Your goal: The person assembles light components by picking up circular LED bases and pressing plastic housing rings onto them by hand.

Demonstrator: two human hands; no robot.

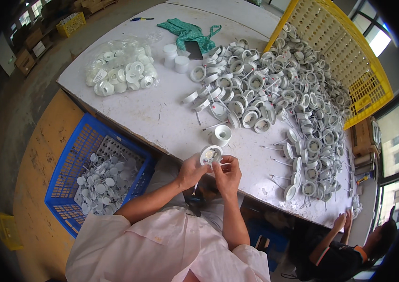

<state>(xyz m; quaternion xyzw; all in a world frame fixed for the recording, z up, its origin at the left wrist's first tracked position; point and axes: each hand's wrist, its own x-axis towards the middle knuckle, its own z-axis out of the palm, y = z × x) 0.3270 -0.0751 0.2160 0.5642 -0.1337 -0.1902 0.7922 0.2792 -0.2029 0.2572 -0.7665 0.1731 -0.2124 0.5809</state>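
Near the table's front edge I hold a round white lamp housing (210, 154), tilted so that its inside faces up, with a pale circuit board showing there. My left hand (191, 172) is closed round its left side. My right hand (228, 175) has its thumb and fingers at the lower right of the rim, also closed on it. A short wire hangs below the hands. Just beyond the housing, a thick white ring-shaped part (221, 135) stands on the table. A large heap of similar wired lamp housings (256, 83) spreads to the right and far side.
A tipped yellow crate (371, 66) stands behind the heap. At the far left lie a clear bag of white rings (123, 70), white jars (181, 64), a dark phone (193, 50) and green cloth (187, 33). A blue crate (58, 188) holds small white discs (103, 185). Another person (350, 249) sits at right.
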